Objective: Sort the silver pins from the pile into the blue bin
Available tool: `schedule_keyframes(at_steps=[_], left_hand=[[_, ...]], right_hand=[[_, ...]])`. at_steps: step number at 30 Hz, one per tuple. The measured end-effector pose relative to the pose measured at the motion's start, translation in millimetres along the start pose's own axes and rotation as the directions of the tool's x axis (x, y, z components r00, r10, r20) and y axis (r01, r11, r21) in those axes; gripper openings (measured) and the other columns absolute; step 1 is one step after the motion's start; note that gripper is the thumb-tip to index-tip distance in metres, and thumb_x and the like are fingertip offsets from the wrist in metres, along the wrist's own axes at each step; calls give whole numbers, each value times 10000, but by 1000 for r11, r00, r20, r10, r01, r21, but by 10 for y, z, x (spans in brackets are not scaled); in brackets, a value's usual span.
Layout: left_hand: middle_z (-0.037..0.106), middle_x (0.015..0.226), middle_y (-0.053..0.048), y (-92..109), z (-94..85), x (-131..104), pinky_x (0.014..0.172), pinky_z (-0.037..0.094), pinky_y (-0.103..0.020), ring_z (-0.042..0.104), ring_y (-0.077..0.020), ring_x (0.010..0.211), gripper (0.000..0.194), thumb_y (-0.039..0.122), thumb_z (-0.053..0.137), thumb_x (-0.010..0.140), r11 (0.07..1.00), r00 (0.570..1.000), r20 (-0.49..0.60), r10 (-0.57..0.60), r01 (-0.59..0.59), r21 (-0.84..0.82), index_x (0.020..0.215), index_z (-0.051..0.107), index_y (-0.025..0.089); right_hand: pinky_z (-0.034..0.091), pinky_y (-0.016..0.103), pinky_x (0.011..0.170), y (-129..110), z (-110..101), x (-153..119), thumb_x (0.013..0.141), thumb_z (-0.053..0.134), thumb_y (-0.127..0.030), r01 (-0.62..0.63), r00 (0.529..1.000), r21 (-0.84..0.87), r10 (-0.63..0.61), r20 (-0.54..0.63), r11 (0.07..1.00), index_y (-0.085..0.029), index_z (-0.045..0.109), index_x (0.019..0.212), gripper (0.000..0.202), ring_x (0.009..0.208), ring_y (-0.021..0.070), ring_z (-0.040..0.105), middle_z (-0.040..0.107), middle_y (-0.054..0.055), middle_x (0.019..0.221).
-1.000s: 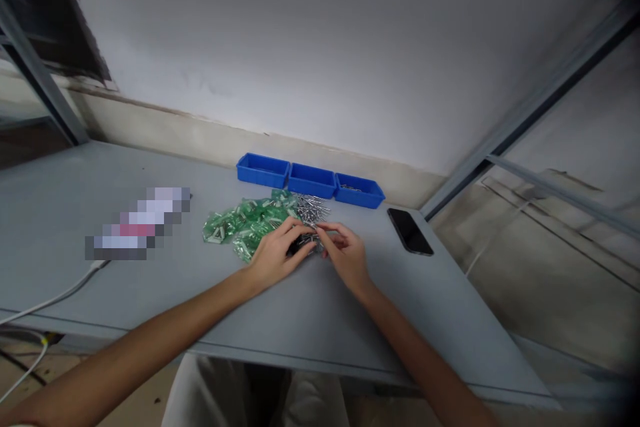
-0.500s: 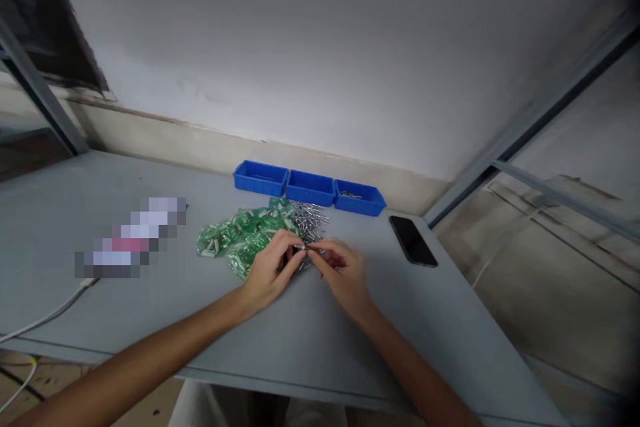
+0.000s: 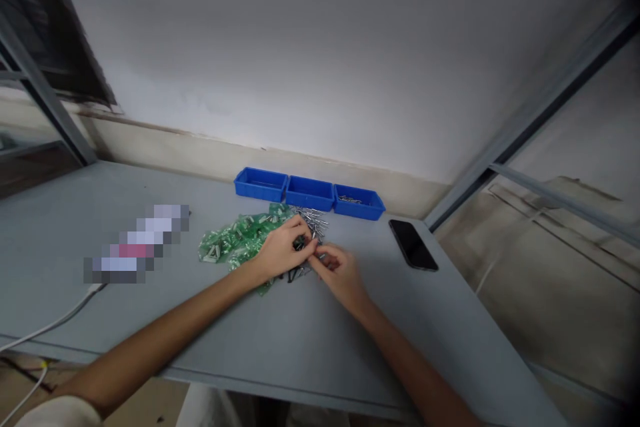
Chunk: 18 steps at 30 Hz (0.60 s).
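My left hand (image 3: 284, 248) is closed, thumb and fingers pinched around what looks like a small shiny metal piece (image 3: 314, 235). Its tips meet those of my right hand (image 3: 343, 277), which is also closed in a pinch; whatever it grips is hidden by the fingers. Beneath and behind both hands spreads a loose pile of thin silver metal pins (image 3: 315, 216), partly covered by them. Crumpled green clear plastic bags (image 3: 245, 235) with small pale pieces inside lie left of the pile, next to my left hand.
Three blue trays (image 3: 310, 193) stand in a row before the wall, the right one with some thin pieces inside. A black phone (image 3: 413, 245) lies on the right of the grey table (image 3: 260, 347). At left are a blurred-out object (image 3: 140, 243) and a white cable (image 3: 55, 325).
My left hand has moved slightly right and up, over the pin pile, and turned. My right hand stays nearly in place, fingertips still against the left. The view has shifted a little.
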<state>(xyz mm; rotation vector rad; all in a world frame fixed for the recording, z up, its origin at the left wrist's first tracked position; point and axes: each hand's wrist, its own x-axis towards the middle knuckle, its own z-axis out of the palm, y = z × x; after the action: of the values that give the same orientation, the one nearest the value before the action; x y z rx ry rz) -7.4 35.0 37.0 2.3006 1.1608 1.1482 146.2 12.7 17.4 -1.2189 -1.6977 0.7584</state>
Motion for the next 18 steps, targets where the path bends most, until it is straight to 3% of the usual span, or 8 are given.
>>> schedule_keyframes(at_steps=[3,7,11,14,18], left_hand=[[517,776,-15,-63,21,46,665,439,-251,525,-127,721,181,258,496,837,991,999,-33,-22,17,-130,709,569,153],[534,843,-37,-107,21,-13,619,442,-240,532,-127,722,169,282,513,839,978,1000,-13,-5,2,-208,801,615,153],[547,891,-35,-142,51,-143,652,458,-257,553,-143,757,211,342,497,856,1000,996,89,22,-22,-7,958,606,194],[561,952,-47,-139,86,-206,701,470,-292,560,-183,843,351,392,531,834,989,996,92,8,-22,149,1124,502,197],[556,934,-50,-122,112,-228,709,467,-286,556,-175,828,236,384,511,851,964,992,97,86,-107,245,971,564,188]], right_hand=[[365,200,398,-11,-68,28,725,620,-374,-118,992,88,121,-27,989,-159,665,787,228,416,103,501,558,-20,494],[338,201,380,-6,-140,63,716,625,-438,-169,980,170,185,-78,971,-150,666,828,312,389,95,458,518,-33,453],[343,202,392,58,-129,108,707,635,-430,-154,985,189,165,-45,970,-146,680,832,314,407,93,453,524,-26,472],[348,202,399,178,-146,182,718,616,-440,-167,981,169,181,-72,971,-146,688,878,342,420,92,459,560,-11,513],[347,196,378,401,-286,315,726,578,-480,-215,955,145,239,-174,966,-136,682,944,420,437,90,479,636,35,650]])
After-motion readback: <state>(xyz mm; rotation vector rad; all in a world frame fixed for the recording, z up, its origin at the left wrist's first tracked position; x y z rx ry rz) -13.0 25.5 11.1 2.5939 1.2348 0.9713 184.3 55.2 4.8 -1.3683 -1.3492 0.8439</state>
